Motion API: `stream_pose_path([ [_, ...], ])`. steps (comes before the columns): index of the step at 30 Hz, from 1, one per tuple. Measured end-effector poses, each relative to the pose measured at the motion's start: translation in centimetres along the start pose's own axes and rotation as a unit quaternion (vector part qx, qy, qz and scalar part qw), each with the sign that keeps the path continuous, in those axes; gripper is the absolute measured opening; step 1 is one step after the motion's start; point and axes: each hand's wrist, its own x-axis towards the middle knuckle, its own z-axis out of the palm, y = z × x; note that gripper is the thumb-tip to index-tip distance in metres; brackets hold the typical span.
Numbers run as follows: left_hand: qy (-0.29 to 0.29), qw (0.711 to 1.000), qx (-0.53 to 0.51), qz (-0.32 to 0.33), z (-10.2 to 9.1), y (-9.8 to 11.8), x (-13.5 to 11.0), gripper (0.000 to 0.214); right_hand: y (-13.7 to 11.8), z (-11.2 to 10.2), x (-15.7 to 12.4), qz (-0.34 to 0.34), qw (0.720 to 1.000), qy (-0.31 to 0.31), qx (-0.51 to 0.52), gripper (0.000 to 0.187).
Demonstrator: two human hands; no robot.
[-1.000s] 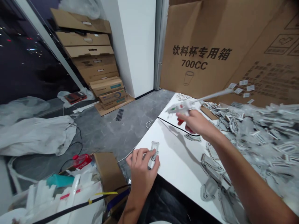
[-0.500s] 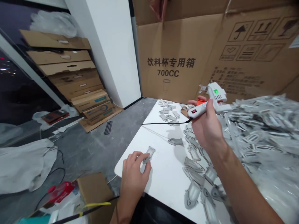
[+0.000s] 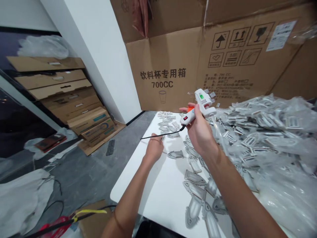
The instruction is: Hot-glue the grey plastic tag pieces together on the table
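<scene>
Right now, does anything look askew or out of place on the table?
Yes: the black cord from the glue gun crosses the left hand in this view, an odd route that might snag; whether they touch is unclear.

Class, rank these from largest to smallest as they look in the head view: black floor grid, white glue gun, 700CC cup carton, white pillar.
700CC cup carton
White pillar
White glue gun
Black floor grid
</scene>
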Motion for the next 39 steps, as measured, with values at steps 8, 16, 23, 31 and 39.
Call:
stream_pose_path([
  [8,0.007,1.000,-0.005,0.017,-1.3,2.0,-2.1,0.042,-0.1,-1.0,0.8,0.025,0.999,-0.002,0.030,0.032],
  [16,-0.037,0.998,-0.012,0.039,-1.6,4.3,-8.9,0.022,0.3,-0.5,0.4,0.047,0.995,-0.087,0.023,0.038],
  [23,-0.056,0.997,0.000,0.046,-5.6,2.1,-12.0,0.031,1.5,-0.2,-0.3,0.065,0.984,-0.156,-0.050,0.023],
  [31,-0.002,0.999,-0.014,0.031,-6.5,1.9,-14.8,0.026,2.4,-0.1,-0.5,0.081,0.981,-0.166,-0.061,0.021],
  [39,-0.044,0.997,-0.006,0.057,-5.7,1.6,-14.4,0.024,2.7,0.0,-0.6,0.068,0.978,-0.166,-0.104,0.016],
])
